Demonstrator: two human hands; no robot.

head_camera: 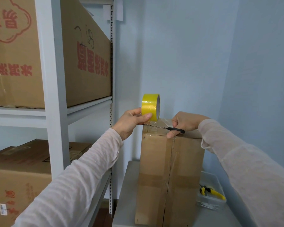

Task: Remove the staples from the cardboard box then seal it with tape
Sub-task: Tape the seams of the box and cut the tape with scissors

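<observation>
A tall brown cardboard box (170, 174) stands upright on a grey table (128, 194), with clear tape along its front seam and over its top. My left hand (131, 121) grips a yellow tape roll (150, 106) at the box's top left corner. A clear strip of tape runs from the roll across the box top. My right hand (184, 122) holds black-handled scissors (174, 129), with the blades pointing left along the top edge toward the strip near the roll.
A white metal shelving unit (56, 95) at the left carries large printed cartons (87, 63). A clear plastic bin (211, 194) with yellow-handled pliers (211, 192) sits on the table right of the box. Blue walls close the corner behind.
</observation>
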